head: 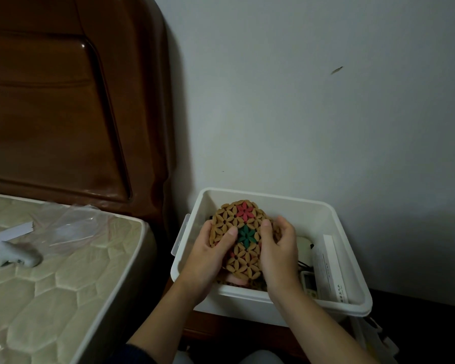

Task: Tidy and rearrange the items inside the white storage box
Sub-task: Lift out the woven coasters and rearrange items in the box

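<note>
At far left, on the bed's quilted mattress [63, 271]: a small white device [15, 254], a white strip [9, 233] and a crumpled clear plastic bag [71, 224]. Brown wooden headboard [63, 101] behind it, pale wall [313, 101] to the right with a dark mark. Middle: white storage box [334, 302], lid off, sitting on a dark wooden surface [221, 329] against the wall, just beside the bed. Left hand [208, 256] grips the left edge of a tan woven mat [238, 237] with flower cut-outs, thumb across its face, fingers curled behind. Mat is held tilted up over the box's left half; one red flower near its top, one green flower at centre. Right hand [277, 249] grips the mat's right edge the same way, thumb on front. More tan woven stuff under the mat inside the box. Right part of box: a white remote control [309, 283] with screen and buttons, a white rounded gadget with black cable [304, 245], and a white flat carton [331, 269] standing along the right wall. Carton has dark printed characters, too small to read.
</note>
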Available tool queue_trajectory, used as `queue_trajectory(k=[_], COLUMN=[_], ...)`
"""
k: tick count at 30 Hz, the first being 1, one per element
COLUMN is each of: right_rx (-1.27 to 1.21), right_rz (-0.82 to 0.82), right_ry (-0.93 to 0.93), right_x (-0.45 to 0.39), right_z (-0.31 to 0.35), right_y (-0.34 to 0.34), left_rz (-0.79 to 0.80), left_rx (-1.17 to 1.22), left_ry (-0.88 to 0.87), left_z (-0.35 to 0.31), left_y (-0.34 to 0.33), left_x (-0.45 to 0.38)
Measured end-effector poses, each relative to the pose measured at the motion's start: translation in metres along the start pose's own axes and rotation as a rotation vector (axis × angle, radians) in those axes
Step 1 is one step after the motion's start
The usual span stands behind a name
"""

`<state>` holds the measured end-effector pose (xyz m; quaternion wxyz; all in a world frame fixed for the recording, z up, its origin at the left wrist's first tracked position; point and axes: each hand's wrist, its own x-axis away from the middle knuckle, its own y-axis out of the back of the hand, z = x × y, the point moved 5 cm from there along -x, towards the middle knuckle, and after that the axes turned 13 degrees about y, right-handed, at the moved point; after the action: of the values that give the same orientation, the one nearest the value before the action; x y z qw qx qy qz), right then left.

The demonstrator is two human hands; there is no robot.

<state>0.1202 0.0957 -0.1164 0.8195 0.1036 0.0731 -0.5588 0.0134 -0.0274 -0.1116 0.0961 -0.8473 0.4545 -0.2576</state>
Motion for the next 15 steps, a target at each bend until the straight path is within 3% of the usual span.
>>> queue_trajectory(k=[4, 9, 15], right_rx=[-0.152, -0.167, -0.208], right_rz=[0.138, 0.269, 0.221], right_ry=[-0.169, -0.099, 0.079], right_x=[-0.006, -0.015, -0.018], right_z=[0.004, 0.023, 0.044], right_y=[0.007, 0.016, 0.013], left_rz=[0.013, 0.011, -0.154], left_rx=[0.013, -0.031, -0.069], left_ry=[-0.010, -0.034, -0.182], left_z=[-0.002, -0.007, -0.027], left_y=[0.002, -0.004, -0.019], left_x=[0.001, 0.002, 0.003])
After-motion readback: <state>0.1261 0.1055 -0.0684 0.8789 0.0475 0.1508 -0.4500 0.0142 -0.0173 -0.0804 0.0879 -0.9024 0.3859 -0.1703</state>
